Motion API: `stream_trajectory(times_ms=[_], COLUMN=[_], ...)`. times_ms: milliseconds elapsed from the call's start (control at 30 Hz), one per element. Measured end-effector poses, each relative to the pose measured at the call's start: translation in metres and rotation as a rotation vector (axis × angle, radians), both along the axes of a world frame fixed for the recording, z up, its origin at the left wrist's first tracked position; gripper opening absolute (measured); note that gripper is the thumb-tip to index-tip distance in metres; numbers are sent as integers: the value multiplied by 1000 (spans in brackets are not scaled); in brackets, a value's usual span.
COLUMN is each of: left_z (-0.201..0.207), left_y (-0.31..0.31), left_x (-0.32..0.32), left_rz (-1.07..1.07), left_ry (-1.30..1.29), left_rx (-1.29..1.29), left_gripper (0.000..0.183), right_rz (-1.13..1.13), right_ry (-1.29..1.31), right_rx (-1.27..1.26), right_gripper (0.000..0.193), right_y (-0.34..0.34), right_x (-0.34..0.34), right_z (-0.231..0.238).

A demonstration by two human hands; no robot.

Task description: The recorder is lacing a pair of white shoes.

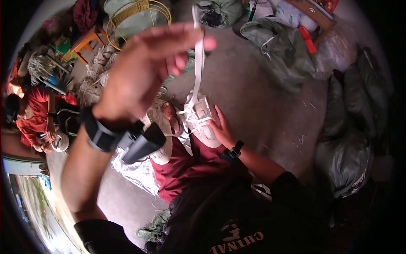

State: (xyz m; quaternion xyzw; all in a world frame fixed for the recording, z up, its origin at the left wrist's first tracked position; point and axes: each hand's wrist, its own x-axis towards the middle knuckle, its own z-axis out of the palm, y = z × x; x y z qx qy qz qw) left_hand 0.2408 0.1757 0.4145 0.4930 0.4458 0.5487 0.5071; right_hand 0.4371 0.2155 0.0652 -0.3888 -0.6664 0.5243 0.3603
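Left hand (146, 63) is up high, pinching a flat white lace (198, 70); right hand (223, 130) lies open against the pale shoe (207, 134) over the maroon trousers (179, 178). Lace looks feather-light and floppy, so I'd grab near its tip. Shoe's probably light, softish, best steadied side-on.

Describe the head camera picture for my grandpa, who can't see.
A person's left hand holds a white lace stretched up from a pale shoe; the right hand touches that shoe. Someone in red is at far left.

A black printed shirt (270, 211), maroon trousers (179, 171), black wrist straps (231, 153) are worn.
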Motion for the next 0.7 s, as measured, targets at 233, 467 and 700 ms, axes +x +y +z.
stream_trajectory(times_ms=[233,467,700], left_z=[-147,-243,-284], left_y=[-49,-80,-94], left_x=[20,31,53], left_rz=[35,102,193], left_ry=[-347,-482,-518], left_rx=[-247,-331,-385], left_gripper=[18,16,17], right_rz=[-20,81,211], right_ry=[-46,60,-382], right_rx=[123,146,215], right_gripper=[62,61,97], right_y=[-10,-23,-11], right_x=[18,26,33], right_z=[-22,36,4])
